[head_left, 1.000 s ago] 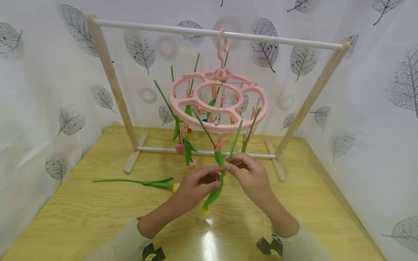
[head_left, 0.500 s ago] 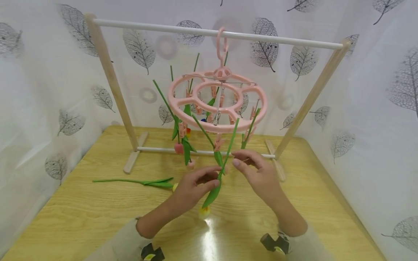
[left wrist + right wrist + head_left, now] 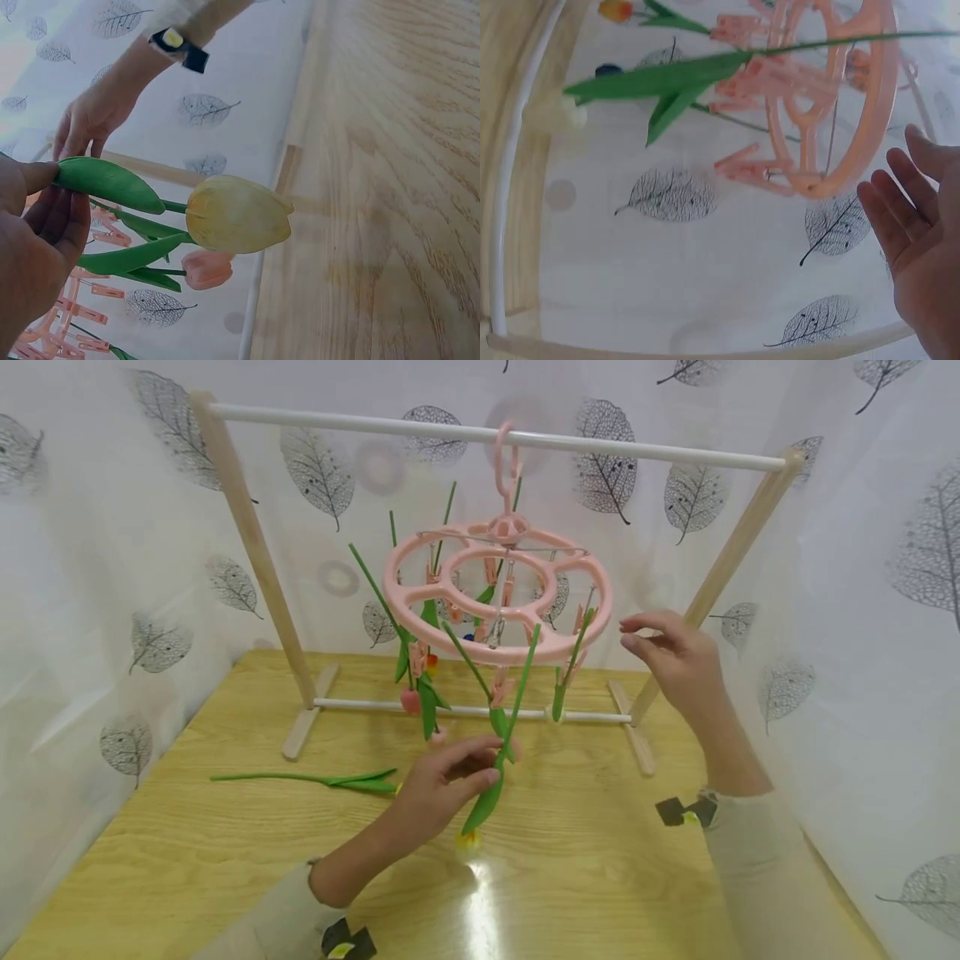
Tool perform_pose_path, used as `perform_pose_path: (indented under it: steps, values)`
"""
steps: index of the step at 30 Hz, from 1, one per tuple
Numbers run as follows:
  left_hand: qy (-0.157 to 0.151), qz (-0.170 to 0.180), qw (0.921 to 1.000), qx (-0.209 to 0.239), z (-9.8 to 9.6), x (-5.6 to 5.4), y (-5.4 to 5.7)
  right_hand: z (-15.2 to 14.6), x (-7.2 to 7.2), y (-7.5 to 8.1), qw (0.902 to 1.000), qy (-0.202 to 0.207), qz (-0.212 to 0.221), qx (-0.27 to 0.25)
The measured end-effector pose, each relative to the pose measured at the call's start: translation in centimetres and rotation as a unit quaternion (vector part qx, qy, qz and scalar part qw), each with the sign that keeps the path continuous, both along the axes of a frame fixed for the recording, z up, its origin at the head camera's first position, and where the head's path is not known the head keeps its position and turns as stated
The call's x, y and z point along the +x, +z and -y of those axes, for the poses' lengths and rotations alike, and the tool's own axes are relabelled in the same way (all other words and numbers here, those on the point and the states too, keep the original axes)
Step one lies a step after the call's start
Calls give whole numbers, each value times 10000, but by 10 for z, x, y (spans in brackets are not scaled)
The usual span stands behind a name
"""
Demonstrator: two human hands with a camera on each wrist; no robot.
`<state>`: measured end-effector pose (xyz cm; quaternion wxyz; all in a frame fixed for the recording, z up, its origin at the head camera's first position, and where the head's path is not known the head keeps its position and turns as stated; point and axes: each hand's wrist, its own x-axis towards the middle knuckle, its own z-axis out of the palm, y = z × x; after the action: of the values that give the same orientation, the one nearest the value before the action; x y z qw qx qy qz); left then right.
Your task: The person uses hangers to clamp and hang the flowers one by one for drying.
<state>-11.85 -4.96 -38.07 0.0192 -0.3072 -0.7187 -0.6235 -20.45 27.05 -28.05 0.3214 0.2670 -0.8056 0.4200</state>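
My left hand (image 3: pixel 450 781) pinches a yellow artificial tulip (image 3: pixel 238 214) by its green stem and leaf, flower head downward, in front of the rack. My right hand (image 3: pixel 675 656) is raised at the right of the pink round clip hanger (image 3: pixel 498 653), fingers loosely bent and holding nothing. In the right wrist view its fingers (image 3: pixel 896 199) are beside the hanger's ring. Several tulips hang head down from the hanger's clips, among them a pink tulip (image 3: pixel 410 700) at the left and a white tulip (image 3: pixel 555 713) at the right.
The hanger hooks over the white top bar (image 3: pixel 360 423) of a wooden-legged rack (image 3: pixel 258 543). Another tulip (image 3: pixel 300 777) lies on the wooden table (image 3: pixel 187 860) at the left. A white curtain (image 3: pixel 817 560) with leaf prints encloses the back and sides.
My right hand has let go of the yellow tulip's stem and moved up and right, beside the hanger. The left hand keeps its pinch on the tulip, nearly still.
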Motion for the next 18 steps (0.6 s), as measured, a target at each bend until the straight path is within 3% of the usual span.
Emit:
perform_pose_path:
  steps: [9,13,18]
  values:
    - [-9,6,10000,46,-1,4,0,-24,-59,24,9959,705,140,551]
    - [-38,-67,10000,28,-3,4,0,-25,-73,31,9921,717,233,1000]
    - [-113,-99,9999,-6,-4,4,0,-22,-80,36,9875,509,556,1381]
